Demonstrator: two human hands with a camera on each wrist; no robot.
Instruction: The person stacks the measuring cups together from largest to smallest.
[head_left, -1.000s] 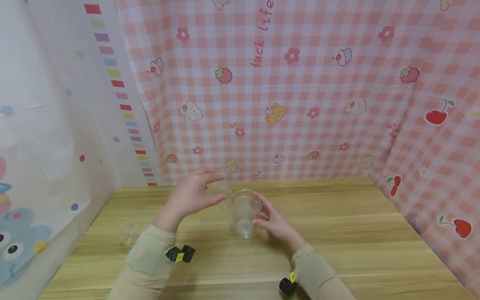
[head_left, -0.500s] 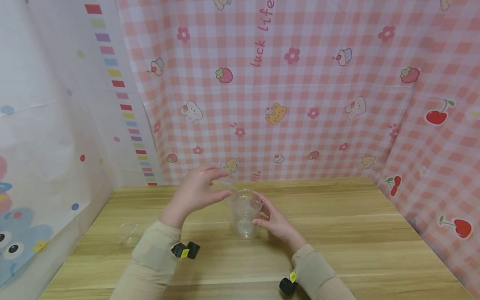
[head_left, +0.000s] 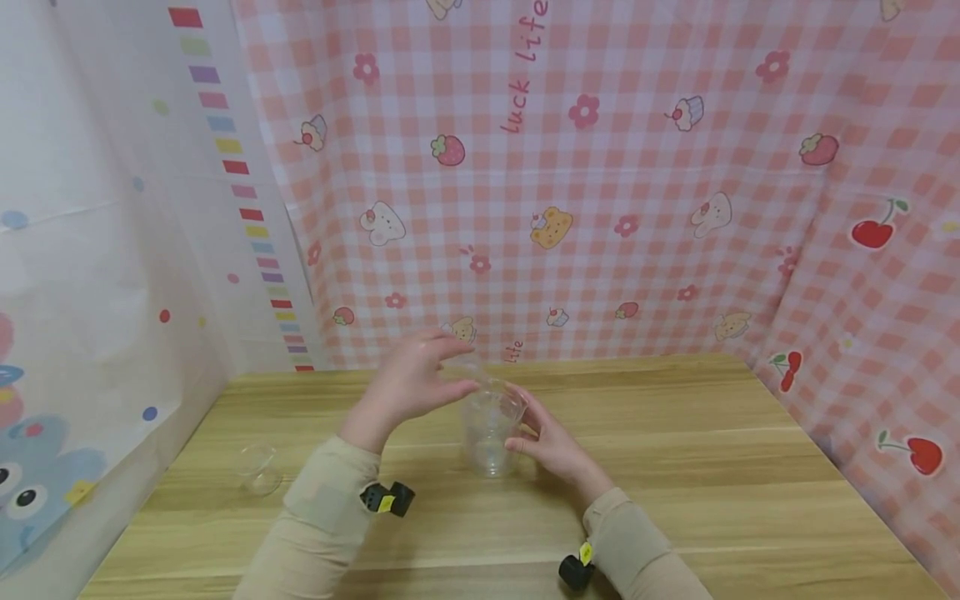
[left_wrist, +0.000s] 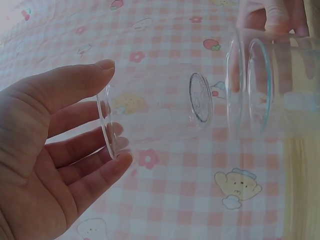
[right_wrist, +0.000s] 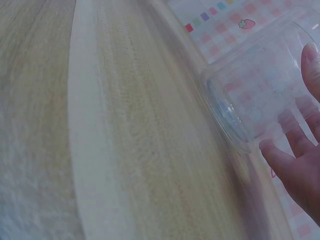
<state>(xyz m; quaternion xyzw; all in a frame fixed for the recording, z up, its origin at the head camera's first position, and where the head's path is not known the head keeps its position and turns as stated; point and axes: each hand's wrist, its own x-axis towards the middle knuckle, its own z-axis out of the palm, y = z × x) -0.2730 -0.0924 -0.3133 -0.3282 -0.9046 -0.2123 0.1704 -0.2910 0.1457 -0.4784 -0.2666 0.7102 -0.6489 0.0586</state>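
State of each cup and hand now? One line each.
Held cup: off the table, base toward big cup, not inside.
Big cup: upright on table.
Other cup: on table, way up unclear.
Left hand: pinching held cup's rim.
Right hand: holding big cup's side.

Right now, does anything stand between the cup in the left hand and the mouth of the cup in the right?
Nothing visible does. In the left wrist view, an open gap separates the base of the upper cup from the lower cup; the right hand grips its side.
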